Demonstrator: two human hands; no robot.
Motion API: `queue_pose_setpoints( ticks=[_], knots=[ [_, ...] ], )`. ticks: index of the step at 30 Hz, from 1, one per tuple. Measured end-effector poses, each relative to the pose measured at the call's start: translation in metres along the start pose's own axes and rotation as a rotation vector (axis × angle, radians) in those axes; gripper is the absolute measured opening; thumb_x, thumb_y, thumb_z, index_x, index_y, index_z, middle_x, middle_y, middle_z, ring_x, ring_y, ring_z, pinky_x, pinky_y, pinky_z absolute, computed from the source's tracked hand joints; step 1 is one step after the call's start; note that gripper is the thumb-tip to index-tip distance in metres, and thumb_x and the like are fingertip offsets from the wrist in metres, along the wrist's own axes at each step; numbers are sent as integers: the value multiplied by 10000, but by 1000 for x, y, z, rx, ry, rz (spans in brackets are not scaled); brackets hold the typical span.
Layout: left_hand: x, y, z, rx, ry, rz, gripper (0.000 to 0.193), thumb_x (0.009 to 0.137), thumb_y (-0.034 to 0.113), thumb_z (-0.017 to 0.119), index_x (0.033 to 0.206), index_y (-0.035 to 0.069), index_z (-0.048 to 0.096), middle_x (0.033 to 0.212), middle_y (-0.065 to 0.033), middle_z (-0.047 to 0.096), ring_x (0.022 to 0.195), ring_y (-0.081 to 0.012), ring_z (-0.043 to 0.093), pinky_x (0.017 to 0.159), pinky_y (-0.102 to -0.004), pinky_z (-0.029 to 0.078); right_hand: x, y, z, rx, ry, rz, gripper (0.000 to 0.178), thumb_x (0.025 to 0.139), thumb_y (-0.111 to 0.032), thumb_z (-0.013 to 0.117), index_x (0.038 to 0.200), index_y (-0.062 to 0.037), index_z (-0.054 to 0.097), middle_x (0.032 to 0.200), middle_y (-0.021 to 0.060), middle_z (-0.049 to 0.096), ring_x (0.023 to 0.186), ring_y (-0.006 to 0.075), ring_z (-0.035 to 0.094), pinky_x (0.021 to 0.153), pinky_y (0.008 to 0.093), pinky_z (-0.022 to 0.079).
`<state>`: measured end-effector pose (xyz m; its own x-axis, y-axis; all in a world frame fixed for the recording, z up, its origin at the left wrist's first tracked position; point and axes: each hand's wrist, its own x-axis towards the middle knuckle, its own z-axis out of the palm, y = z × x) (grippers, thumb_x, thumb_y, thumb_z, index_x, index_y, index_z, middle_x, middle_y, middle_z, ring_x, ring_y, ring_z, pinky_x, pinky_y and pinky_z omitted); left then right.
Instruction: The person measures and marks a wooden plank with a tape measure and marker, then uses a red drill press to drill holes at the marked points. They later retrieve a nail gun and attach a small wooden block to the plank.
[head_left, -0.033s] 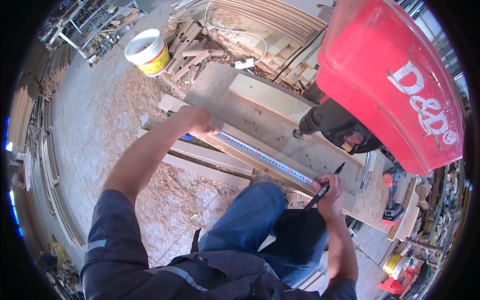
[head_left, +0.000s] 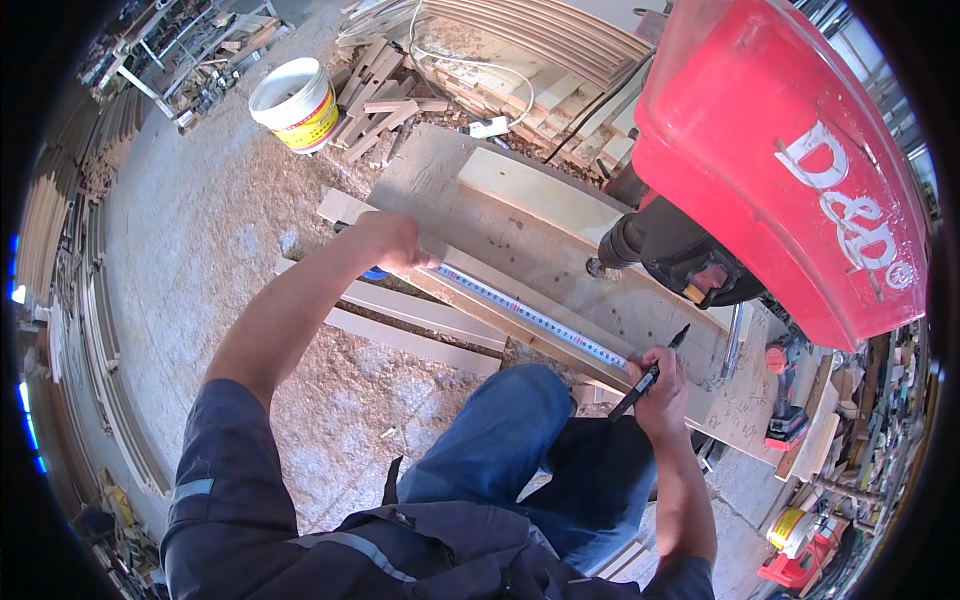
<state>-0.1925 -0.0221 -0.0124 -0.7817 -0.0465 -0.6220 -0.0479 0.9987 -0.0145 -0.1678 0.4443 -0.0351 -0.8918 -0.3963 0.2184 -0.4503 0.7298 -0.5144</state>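
Note:
A white measuring tape blade is stretched along a long, narrow wooden board on the workbench. My left hand is closed around the tape's far left end, pressed down on the board; a bit of blue shows under the wrist, perhaps the tape's case. At the other end, my right hand pinches the tape near the board's edge. That same hand also grips a black marker, held slantwise between the fingers, with one end pointing up over the bench.
A large red drill-press-like machine overhangs the bench at right. Wooden strips lie below the board. A white bucket and offcuts stand beyond. A cordless drill sits at the bench's right end.

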Motion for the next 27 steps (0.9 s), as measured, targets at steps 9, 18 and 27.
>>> queue_pose_setpoints(
  ticks=[9, 18, 27],
  knots=[
    [2, 1, -1, -9, -30, -12, 647, 947, 682, 541, 923, 78, 773, 891, -157, 736, 914, -351, 719, 788, -465, 557, 3, -1, -2, 20, -28, 16, 326, 797, -52, 800, 1016, -70, 561, 848, 110, 626, 835, 349, 603, 754, 461, 478],
    [-1, 1, -3, 6, -28, -14, 661, 946, 683, 541, 933, 63, 768, 886, -179, 728, 901, -360, 719, 780, -466, 555, 4, 0, -1, 7, -27, -4, 325, 801, -48, 795, 1024, -67, 561, 854, 116, 630, 836, 359, 597, 765, 470, 473],
    [-1, 9, -13, -3, -120, -68, 653, 932, 683, 569, 1023, 69, 770, 1061, -145, 743, 1064, -331, 698, 904, -447, 541, 4, 0, -2, 36, -32, 28, 359, 775, -51, 822, 1028, -58, 568, 866, 118, 638, 857, 344, 626, 763, 451, 498]
  ],
)
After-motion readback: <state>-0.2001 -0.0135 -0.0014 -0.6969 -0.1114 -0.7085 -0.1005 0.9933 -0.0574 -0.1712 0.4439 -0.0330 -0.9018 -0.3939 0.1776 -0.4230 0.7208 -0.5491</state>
